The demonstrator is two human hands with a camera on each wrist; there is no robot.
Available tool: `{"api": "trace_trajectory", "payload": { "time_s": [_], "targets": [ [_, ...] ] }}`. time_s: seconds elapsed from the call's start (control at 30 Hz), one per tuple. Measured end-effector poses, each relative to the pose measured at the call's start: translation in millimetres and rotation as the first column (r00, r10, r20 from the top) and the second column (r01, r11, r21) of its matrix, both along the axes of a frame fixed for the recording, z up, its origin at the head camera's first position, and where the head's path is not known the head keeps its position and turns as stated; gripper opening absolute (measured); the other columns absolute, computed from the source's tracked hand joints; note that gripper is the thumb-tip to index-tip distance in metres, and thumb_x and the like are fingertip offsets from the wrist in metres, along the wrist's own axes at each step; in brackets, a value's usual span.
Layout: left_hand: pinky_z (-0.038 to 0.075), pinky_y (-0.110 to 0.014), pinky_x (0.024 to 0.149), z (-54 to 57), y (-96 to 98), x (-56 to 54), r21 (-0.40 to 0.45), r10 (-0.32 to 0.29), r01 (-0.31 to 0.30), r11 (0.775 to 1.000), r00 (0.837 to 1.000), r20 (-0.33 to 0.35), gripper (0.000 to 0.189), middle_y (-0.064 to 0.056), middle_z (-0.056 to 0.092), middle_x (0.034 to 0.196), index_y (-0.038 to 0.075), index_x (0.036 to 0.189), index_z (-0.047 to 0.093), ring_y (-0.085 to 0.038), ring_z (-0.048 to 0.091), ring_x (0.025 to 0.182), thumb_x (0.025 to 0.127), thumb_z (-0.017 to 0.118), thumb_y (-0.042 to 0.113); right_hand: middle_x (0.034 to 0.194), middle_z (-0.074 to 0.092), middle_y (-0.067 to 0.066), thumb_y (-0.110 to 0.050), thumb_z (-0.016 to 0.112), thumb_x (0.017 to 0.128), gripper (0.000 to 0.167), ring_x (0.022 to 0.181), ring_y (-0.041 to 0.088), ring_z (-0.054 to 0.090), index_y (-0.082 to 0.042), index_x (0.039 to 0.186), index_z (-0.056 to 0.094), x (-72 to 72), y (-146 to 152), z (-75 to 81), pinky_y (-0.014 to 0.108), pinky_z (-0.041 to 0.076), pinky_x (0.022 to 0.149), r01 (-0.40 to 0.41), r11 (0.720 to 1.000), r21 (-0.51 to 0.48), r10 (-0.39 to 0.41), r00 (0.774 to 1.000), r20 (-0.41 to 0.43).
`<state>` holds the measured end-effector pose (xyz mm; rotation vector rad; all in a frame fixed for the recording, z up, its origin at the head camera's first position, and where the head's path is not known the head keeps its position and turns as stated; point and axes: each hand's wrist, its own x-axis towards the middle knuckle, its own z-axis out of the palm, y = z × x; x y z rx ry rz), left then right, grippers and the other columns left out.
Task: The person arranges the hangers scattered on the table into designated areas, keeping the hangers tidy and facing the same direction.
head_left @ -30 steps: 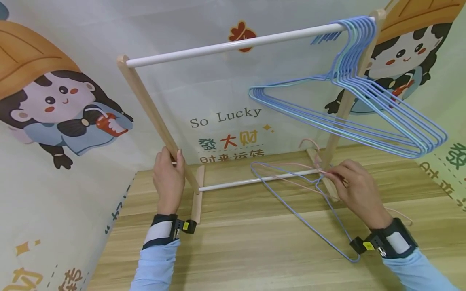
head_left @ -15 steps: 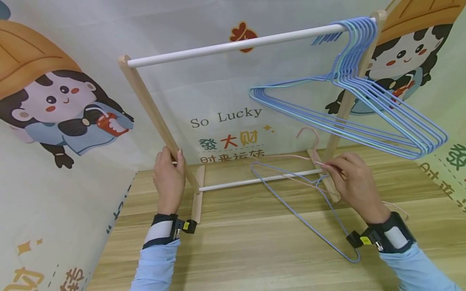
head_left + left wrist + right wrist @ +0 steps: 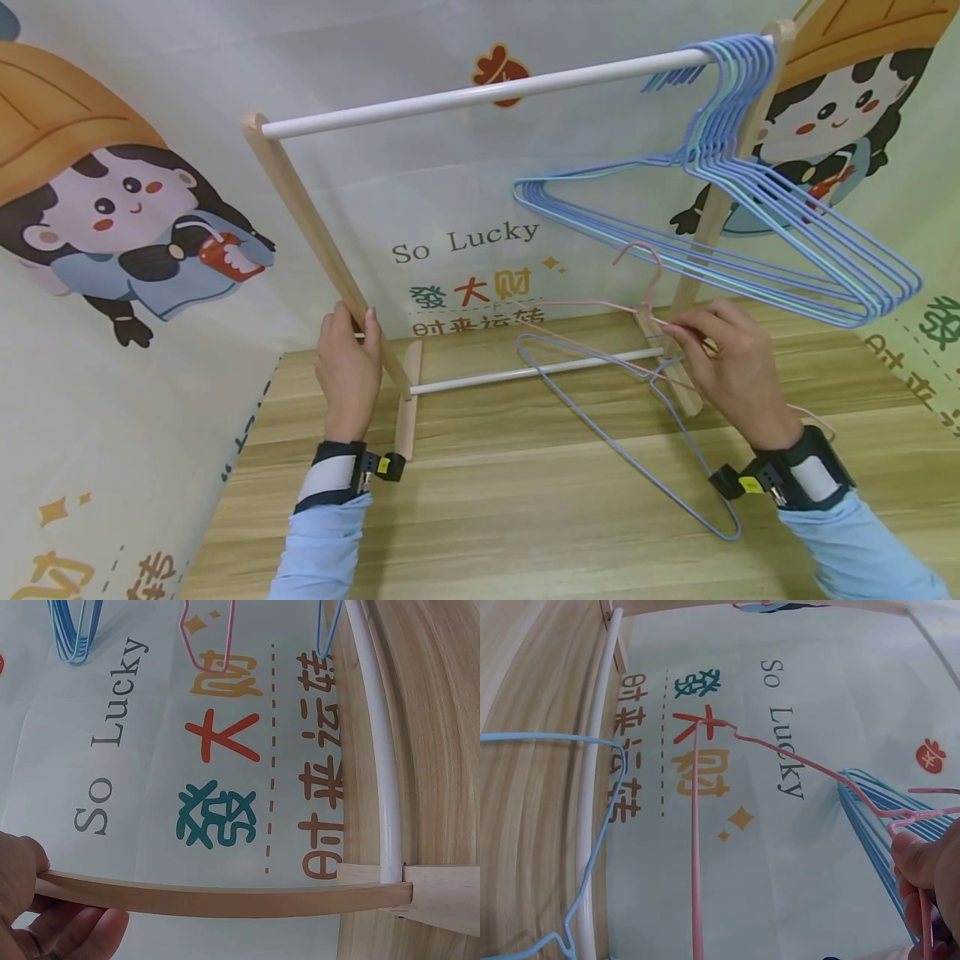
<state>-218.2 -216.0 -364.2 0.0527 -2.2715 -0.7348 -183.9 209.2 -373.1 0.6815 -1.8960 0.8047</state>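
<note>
My left hand grips the left wooden upright of a small clothes rack, the thumb on one side and the fingers round the other. With thumb and fingertips my right hand pinches a pink hanger on its shoulder, just beside the neck. That hanger's hook points up, below the rack's white top bar. A single blue hanger leans with its neck by the white lower bar and a corner toward the front. Part of the pink wire is hidden behind the right hand.
Several blue and turquoise hangers hang bunched at the right end of the top bar, above the right hand. The rack's wooden feet stand on a wood-grain table. Printed backdrop sheets enclose the back and sides.
My right hand has lifted the pink hanger a little, its hook rising toward the hanging hangers. The left hand stays on the upright, and the single blue hanger has barely moved.
</note>
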Motion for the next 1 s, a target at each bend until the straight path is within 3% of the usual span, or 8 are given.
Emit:
{"api": "trace_trajectory", "payload": {
  "time_s": [0.23, 0.4, 0.57, 0.7, 0.8, 0.87, 0.93, 1.0],
  "targets": [
    [0.053, -0.047, 0.061, -0.3, -0.1, -0.4, -0.002, -0.001, 0.001, 1.0, 1.0, -0.005, 0.028, -0.018, 0.057, 0.088, -0.002, 0.1, 0.057, -0.035, 0.065, 0.081, 0.106, 0.057, 0.025, 0.076, 0.06, 0.013, -0.021, 0.071, 0.098, 0.029, 0.064, 0.019, 0.048, 0.006, 0.086, 0.072, -1.6, 0, 4.6, 0.023, 0.034, 0.059, -0.016, 0.999, -0.031, 0.016, 1.0, 0.017],
    [0.054, -0.047, 0.061, -0.6, -0.4, -0.7, -0.005, -0.005, 0.005, 1.0, 1.0, -0.009, 0.028, -0.018, 0.056, 0.088, -0.002, 0.1, 0.056, -0.035, 0.065, 0.08, 0.106, 0.057, 0.025, 0.076, 0.06, 0.014, -0.034, 0.065, 0.101, 0.043, 0.064, 0.019, 0.048, 0.006, 0.087, 0.073, -3.9, 0, 7.2, 0.023, 0.034, 0.06, -0.014, 0.999, -0.051, 0.015, 1.0, 0.013],
    [0.054, -0.047, 0.061, -0.9, -0.6, -1.0, -0.007, -0.009, 0.008, 1.0, 1.0, -0.012, 0.028, -0.018, 0.056, 0.088, -0.002, 0.1, 0.056, -0.035, 0.065, 0.08, 0.106, 0.057, 0.025, 0.077, 0.06, 0.015, -0.012, 0.077, 0.093, 0.02, 0.065, 0.02, 0.049, 0.007, 0.087, 0.073, -3.2, 0, 12.5, 0.022, 0.035, 0.06, -0.005, 0.998, -0.064, 0.006, 1.0, 0.01],
    [0.054, -0.047, 0.06, -0.5, -0.6, -0.8, -0.005, -0.012, 0.012, 1.0, 1.0, -0.013, 0.028, -0.018, 0.057, 0.088, -0.002, 0.1, 0.056, -0.034, 0.065, 0.08, 0.106, 0.057, 0.025, 0.077, 0.06, 0.015, -0.028, 0.07, 0.098, 0.037, 0.065, 0.019, 0.05, 0.007, 0.086, 0.073, -3.5, -1, 17.3, 0.019, 0.034, 0.061, 0.007, 0.998, -0.065, -0.007, 1.0, 0.003],
    [0.055, -0.047, 0.061, -1.0, -0.6, -0.7, -0.005, -0.014, 0.014, 1.0, 1.0, -0.016, 0.027, -0.018, 0.057, 0.088, -0.002, 0.099, 0.056, -0.035, 0.065, 0.08, 0.106, 0.057, 0.024, 0.077, 0.06, 0.015, -0.016, 0.077, 0.093, 0.024, 0.065, 0.019, 0.049, 0.007, 0.085, 0.073, -2.4, -1, 20.3, 0.019, 0.033, 0.061, 0.019, 0.998, -0.064, -0.019, 1.0, 0.006],
    [0.055, -0.047, 0.061, -0.9, -0.5, -0.7, -0.006, -0.015, 0.015, 1.0, 1.0, -0.018, 0.027, -0.018, 0.057, 0.088, -0.003, 0.098, 0.056, -0.035, 0.065, 0.08, 0.106, 0.058, 0.023, 0.077, 0.06, 0.015, 0.002, 0.082, 0.083, 0.011, 0.066, 0.02, 0.049, 0.007, 0.086, 0.073, -1.7, -1, 22.2, 0.019, 0.032, 0.061, 0.021, 0.998, -0.054, -0.021, 1.0, 0.006],
    [0.054, -0.047, 0.061, -0.9, -0.5, -0.7, -0.008, -0.015, 0.015, 1.0, 1.0, -0.02, 0.027, -0.018, 0.057, 0.088, -0.003, 0.098, 0.056, -0.035, 0.065, 0.08, 0.106, 0.058, 0.023, 0.078, 0.06, 0.016, 0.019, 0.083, 0.069, 0.024, 0.067, 0.02, 0.049, 0.007, 0.087, 0.073, -1.3, 0, 23.9, 0.019, 0.032, 0.061, 0.016, 0.999, -0.051, -0.015, 1.0, 0.01],
    [0.054, -0.047, 0.061, -0.7, -0.5, -0.7, -0.007, -0.014, 0.014, 1.0, 1.0, -0.018, 0.027, -0.018, 0.057, 0.088, -0.002, 0.098, 0.056, -0.035, 0.065, 0.08, 0.106, 0.058, 0.023, 0.078, 0.06, 0.015, 0.019, 0.083, 0.069, 0.023, 0.066, 0.019, 0.049, 0.007, 0.086, 0.073, -1.6, 1, 26.1, 0.019, 0.033, 0.06, 0.017, 0.999, -0.037, -0.017, 1.0, 0.002]
  ]
}}
